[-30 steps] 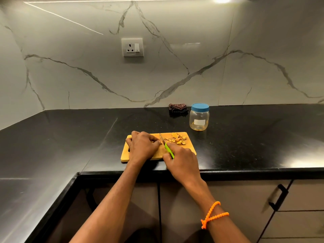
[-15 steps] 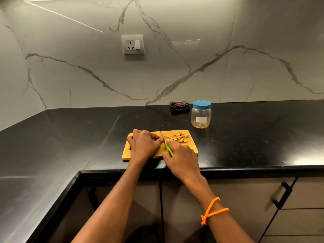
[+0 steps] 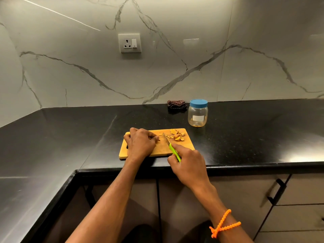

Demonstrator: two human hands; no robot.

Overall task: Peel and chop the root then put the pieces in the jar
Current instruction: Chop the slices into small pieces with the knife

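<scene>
A wooden cutting board lies on the black counter near its front edge. My left hand rests curled on the board's left half, its fingertips pinching a small piece of root that is mostly hidden. My right hand grips a knife by its green handle; the blade points away, just right of my left fingertips. A small pile of chopped root pieces sits at the board's far right corner. The clear jar with a blue lid on stands behind the board.
A folded dark cloth lies against the marble wall, left of the jar. A wall socket is above. The counter turns a corner at left. Cabinet doors with a black handle are below.
My right hand has drawn back toward me and to the right with the knife, opening a gap between blade and left fingertips. The camera has shifted slightly.
</scene>
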